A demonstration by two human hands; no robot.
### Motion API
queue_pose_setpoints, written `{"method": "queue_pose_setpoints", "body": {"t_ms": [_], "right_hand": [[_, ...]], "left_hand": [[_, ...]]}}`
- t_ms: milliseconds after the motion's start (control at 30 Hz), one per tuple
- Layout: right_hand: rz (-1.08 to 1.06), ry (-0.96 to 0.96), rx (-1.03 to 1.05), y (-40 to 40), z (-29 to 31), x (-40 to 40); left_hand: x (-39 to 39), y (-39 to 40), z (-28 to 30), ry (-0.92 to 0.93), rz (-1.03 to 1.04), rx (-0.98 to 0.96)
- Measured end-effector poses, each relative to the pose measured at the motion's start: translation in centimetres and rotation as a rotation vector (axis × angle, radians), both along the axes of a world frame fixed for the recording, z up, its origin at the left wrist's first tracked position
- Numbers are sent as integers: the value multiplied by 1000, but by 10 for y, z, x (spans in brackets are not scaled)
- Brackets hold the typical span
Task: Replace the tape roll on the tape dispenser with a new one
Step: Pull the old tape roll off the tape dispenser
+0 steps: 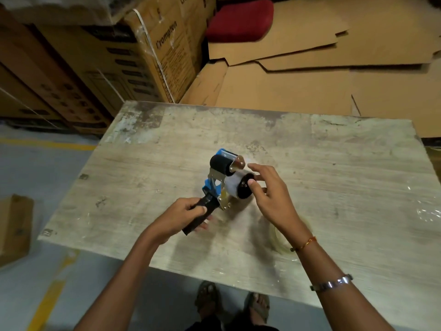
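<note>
Tape dispenser (220, 185): mid-tabletop, handle clamped in left hand (183, 215). Right hand (267, 189): fingers spread, thumb on the hub; a pale roll appears seated there. Clear tape roll (282, 237): flat near the tabletop's (346, 168) front edge, blurred. Swap judged unfinished; which roll is new cannot be told.

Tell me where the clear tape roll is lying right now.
In the head view, the clear tape roll lies flat on the worn wooden table, partly hidden under the right wrist, near and right of the blue tape dispenser.

Cardboard boxes (100, 68), red cushion (239, 21)
</note>
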State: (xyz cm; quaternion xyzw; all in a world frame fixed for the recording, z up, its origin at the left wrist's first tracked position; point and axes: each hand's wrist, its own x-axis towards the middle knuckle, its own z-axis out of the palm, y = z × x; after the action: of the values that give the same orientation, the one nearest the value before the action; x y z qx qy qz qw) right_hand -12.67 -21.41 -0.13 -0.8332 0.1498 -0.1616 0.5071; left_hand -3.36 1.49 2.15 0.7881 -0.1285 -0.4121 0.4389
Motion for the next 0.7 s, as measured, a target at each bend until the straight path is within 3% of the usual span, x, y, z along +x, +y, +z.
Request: {"method": "queue_pose_setpoints", "body": {"t_ms": [167, 467, 600, 700], "right_hand": [[52, 22, -117, 25, -34, 5], [60, -57, -413, 45, -79, 28], [49, -131, -490, 45, -88, 32], [36, -146, -554, 46, -91, 32]], "left_hand": [[27, 18, -27, -182, 46, 16], [63, 34, -80, -403, -49, -22], [60, 33, -94, -684, -6, 12], [45, 29, -90, -961, -56, 196]]}}
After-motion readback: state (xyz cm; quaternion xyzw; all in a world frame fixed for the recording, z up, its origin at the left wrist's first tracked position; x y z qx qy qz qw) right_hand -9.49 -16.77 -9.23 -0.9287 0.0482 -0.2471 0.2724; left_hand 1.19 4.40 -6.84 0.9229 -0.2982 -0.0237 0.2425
